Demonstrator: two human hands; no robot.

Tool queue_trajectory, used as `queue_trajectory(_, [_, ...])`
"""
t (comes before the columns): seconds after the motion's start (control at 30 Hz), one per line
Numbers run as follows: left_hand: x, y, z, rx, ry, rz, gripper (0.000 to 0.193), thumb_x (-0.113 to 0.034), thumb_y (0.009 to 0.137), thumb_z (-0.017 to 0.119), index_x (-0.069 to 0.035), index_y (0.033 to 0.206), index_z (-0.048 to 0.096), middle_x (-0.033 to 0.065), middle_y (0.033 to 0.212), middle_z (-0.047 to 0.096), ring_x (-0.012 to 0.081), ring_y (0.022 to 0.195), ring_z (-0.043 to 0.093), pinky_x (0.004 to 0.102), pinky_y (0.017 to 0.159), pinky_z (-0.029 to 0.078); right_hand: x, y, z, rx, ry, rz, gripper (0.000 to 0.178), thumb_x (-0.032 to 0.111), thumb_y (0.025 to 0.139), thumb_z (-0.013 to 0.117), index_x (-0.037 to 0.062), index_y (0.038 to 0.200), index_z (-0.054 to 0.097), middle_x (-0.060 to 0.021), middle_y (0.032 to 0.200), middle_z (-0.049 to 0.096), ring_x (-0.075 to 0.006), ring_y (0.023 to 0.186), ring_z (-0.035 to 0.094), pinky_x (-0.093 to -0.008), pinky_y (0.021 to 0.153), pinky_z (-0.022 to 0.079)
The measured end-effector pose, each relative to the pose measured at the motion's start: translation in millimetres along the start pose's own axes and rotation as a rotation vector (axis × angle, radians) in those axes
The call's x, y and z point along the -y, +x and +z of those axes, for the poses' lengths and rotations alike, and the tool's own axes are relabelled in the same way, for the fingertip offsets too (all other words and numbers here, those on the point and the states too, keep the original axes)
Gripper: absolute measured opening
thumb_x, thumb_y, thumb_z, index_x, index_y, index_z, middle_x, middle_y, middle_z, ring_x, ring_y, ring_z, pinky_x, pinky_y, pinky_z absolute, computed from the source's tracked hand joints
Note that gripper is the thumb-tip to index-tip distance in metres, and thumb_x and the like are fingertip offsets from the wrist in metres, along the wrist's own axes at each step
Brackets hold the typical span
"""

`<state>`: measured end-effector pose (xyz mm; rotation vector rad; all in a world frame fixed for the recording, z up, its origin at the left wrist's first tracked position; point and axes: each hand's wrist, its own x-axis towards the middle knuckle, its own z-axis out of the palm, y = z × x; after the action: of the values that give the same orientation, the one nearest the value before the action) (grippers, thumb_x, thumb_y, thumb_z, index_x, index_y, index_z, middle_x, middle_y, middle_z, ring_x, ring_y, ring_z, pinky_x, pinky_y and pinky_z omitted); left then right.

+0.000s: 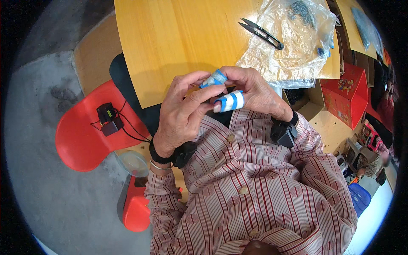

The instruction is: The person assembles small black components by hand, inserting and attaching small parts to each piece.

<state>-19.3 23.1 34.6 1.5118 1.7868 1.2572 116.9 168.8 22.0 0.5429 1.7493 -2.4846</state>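
My left hand (pixel 182 106) and my right hand (pixel 253 91) meet in front of my chest, by the table's near edge. The fingers of both are bent and closed together. A blue-and-white striped wrap (pixel 230 101) sits around a finger between the hands, with what looks like a fingertip showing at its left end. Just above it, a second blue-and-white wrap (pixel 216 78) lies by the index fingers; I cannot tell which hand wears it. Whatever is pinched between the fingertips is too small or hidden to name.
Black thread snips (pixel 261 33) lie on the wooden table (pixel 178 38), partly over a clear plastic bag (pixel 293 51) with small dark pieces. A red chair (pixel 85 131) stands left, carrying a black device (pixel 109 119) with cables. A red box (pixel 346 95) and cardboard box (pixel 312 102) stand right.
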Motion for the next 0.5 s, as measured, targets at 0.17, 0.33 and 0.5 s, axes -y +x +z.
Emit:
queue_trajectory(0.17, [0, 2, 0, -0.069, 0.111, 0.078, 0.036, -0.003, 0.065, 0.070, -0.012, 0.101, 0.066, 0.0084, 0.105, 0.058, 0.0264, 0.089, 0.057, 0.0365, 0.076, 0.045, 0, -2, 0, -0.024, -0.022, -0.004, 0.036, 0.018, 0.071, 0.080, 0.0031, 0.098, 0.060, 0.0023, 0.078, 0.057, -0.0048, 0.075, 0.052, -0.0224, 0.066, 0.047])
queue_trajectory(0.33, [2, 5, 2, -0.122, 0.215, 0.173, 0.036, -0.003, 0.061, 0.069, -0.014, 0.095, 0.067, 0.0044, 0.097, 0.059, 0.0240, 0.085, 0.055, 0.0357, 0.072, 0.042, -3, -2, 2, -0.018, -0.124, -0.039, 0.035, 0.018, 0.069, 0.081, 0.0026, 0.095, 0.062, 0.0014, 0.076, 0.056, -0.0059, 0.073, 0.051, -0.0228, 0.062, 0.046])
queue_trajectory(0.5, [1, 3, 5, -0.174, 0.272, 0.228, 0.033, -0.004, 0.058, 0.067, -0.014, 0.089, 0.069, 0.0030, 0.094, 0.059, 0.0227, 0.085, 0.055, 0.0354, 0.073, 0.041, 5, -4, 4, -0.021, -0.226, -0.056, 0.036, 0.017, 0.069, 0.081, 0.0020, 0.094, 0.061, 0.0007, 0.075, 0.055, -0.0070, 0.071, 0.050, -0.0234, 0.059, 0.045])
